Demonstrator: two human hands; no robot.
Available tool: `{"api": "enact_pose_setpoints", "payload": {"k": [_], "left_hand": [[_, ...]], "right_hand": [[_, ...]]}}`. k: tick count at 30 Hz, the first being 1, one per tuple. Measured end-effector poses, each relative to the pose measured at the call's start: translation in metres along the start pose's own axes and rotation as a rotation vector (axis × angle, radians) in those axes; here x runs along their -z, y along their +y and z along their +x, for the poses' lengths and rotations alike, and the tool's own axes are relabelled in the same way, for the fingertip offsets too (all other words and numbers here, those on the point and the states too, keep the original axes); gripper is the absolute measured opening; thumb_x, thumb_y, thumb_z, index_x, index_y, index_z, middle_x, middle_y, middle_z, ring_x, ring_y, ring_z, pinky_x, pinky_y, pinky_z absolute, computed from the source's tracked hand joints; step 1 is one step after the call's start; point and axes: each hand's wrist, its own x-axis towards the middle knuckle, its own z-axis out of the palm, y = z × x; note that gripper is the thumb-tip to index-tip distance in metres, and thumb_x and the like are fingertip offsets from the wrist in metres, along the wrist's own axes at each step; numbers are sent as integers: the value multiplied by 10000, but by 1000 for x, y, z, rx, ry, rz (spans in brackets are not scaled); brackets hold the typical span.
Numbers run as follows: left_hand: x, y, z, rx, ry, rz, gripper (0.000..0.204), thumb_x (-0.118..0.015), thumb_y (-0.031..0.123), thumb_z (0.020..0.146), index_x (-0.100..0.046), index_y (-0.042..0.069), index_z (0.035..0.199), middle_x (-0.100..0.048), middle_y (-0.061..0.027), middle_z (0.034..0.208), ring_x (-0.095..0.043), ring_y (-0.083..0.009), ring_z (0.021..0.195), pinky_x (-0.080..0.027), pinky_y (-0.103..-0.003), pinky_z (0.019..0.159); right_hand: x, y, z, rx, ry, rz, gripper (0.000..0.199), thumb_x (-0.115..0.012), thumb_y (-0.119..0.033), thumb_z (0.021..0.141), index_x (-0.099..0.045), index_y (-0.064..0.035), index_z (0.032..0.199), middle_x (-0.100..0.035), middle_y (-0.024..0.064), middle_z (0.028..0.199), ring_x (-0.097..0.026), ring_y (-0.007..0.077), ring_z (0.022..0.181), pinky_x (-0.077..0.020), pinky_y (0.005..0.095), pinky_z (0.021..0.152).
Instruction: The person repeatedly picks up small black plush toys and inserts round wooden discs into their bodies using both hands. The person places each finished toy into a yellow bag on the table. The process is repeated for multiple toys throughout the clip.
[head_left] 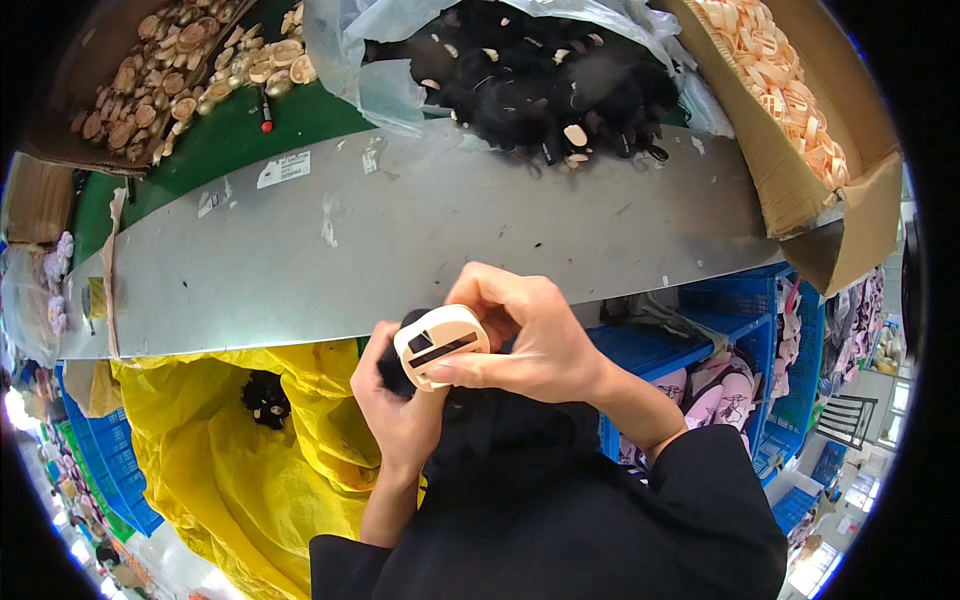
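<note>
Between my hands, just in front of the metal table edge, is a cream oval plastic piece [474,340] with dark slots across its face. A black fluffy piece [393,372] shows behind its left side. My left hand [405,415] is closed around the fluffy piece and the lower left of the plastic piece. With thumb and fingers, my right hand [540,340] grips the plastic piece from the right, its thumb pressed on the lower edge. How the two pieces join is hidden by my fingers.
A clear plastic bag [395,95] of black fluffy pieces [540,75] lies across the table [430,220]. Cardboard boxes hold cream strap-like parts [775,75] at right and tan-gold parts [160,90] at left. Below hangs a yellow bag [230,480]; blue crates [640,350] stand lower right.
</note>
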Motion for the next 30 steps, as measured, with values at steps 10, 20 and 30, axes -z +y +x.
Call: {"api": "enact_pose_setpoints", "payload": {"k": [10,20,30], "left_hand": [[9,8,4,19,30,-31,149,-604,-38,794,-587,9,934,-584,26,844,-510,-40,784,-429,-195,716],[17,16,-6,108,36,-81,148,-664,-12,773,-577,27,886,-556,51,793,-491,-22,736,-404,-187,663],[50,5,-10,37,23,39,251,-721,57,757,-641,18,991,-605,-4,831,-552,-74,770,-470,-254,699]], "right_hand": [[5,6,-14,33,-100,575,484,-713,-114,954,-505,53,1358,-619,99,1216,-603,152,1131,-510,304,965],[-18,-3,13,190,17,35,321,-549,-243,1057,-719,15,972,-715,83,847,-664,126,757,-521,260,692],[-54,-5,55,465,-60,-622,237,-571,-206,1004,-566,-37,838,-561,139,720,-614,337,653,-487,424,562]]}}
